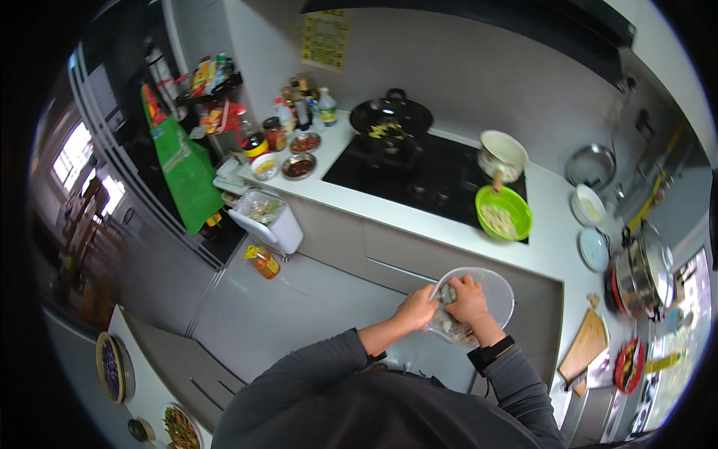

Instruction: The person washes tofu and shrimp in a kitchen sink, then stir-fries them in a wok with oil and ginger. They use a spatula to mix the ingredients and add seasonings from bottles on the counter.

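Before me, off the counter's front edge, is a translucent plastic bowl (pixel 498 292). My left hand (pixel 416 307) grips its left rim. Inside the bowl, the fingers of my right hand (pixel 468 300) close around a greyish clump of food (pixel 447 294), too blurred to name. More pale, greyish food (pixel 457 328) lies at the bottom, partly hidden by my right hand and wrist. A dark band (pixel 492 353) circles my right wrist.
On the black cooktop (pixel 387 174) stand a wok (pixel 415 115) with yellowish pieces and a cream pot (pixel 502 151); a green basin (pixel 519 205) sits at its right front corner. Farther right are a cutting board (pixel 584 342) and steamer pot (pixel 639 286). An oil bottle (pixel 263 262) stands on the floor.
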